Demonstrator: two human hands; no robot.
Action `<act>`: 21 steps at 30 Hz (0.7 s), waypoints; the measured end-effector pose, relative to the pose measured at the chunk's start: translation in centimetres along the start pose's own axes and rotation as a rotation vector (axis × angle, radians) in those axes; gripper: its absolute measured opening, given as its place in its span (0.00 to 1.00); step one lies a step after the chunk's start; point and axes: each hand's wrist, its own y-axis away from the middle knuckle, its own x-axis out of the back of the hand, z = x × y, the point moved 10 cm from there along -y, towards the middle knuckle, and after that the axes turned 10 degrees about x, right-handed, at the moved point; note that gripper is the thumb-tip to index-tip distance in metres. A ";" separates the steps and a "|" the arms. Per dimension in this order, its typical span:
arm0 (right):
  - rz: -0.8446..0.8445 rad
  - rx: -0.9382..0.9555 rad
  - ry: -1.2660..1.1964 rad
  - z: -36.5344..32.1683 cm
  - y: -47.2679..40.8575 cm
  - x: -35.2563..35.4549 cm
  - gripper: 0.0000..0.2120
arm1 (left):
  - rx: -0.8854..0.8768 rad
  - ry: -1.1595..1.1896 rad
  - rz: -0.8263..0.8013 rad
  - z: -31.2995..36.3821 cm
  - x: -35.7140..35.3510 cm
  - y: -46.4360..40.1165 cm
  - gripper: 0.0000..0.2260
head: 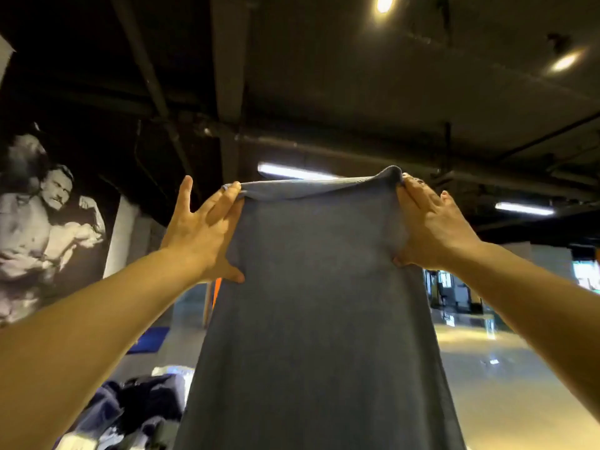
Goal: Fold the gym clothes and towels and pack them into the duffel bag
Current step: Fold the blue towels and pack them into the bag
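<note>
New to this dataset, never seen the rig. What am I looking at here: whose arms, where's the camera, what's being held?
There is no robot here. A person wears one wide-angle camera on the head, so the two bare arms reaching up are their own. This single view is tilted up, so you see ceiling pipes and lamps of a gym hall.

The left hand and right hand pinch the top corners of a grey-blue cloth and hold it up, spread out; it hangs down in front of the camera. I cannot tell if it is a towel or a garment.

At lower left lies a pile of dark and white clothes. No bag is visible.
</note>
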 end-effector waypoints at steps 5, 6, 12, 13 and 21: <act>-0.233 0.043 0.021 -1.5 0.8 -15.2 0.61 | -0.166 -0.077 -0.110 8.1 -11.4 1.3 0.55; -0.264 0.049 0.009 -1.6 1.2 -18.1 0.61 | -0.202 -0.081 -0.117 9.6 -13.5 1.8 0.54; -0.396 0.082 -0.040 -2.3 2.8 -29.8 0.56 | -0.325 -0.088 -0.219 14.7 -22.1 4.6 0.48; -0.387 0.094 -0.072 -2.7 3.0 -30.4 0.53 | -0.336 -0.086 -0.240 15.0 -22.9 5.0 0.46; -0.045 0.240 -0.268 -5.0 6.6 -27.4 0.21 | -0.408 0.506 0.019 14.4 -20.7 10.1 0.27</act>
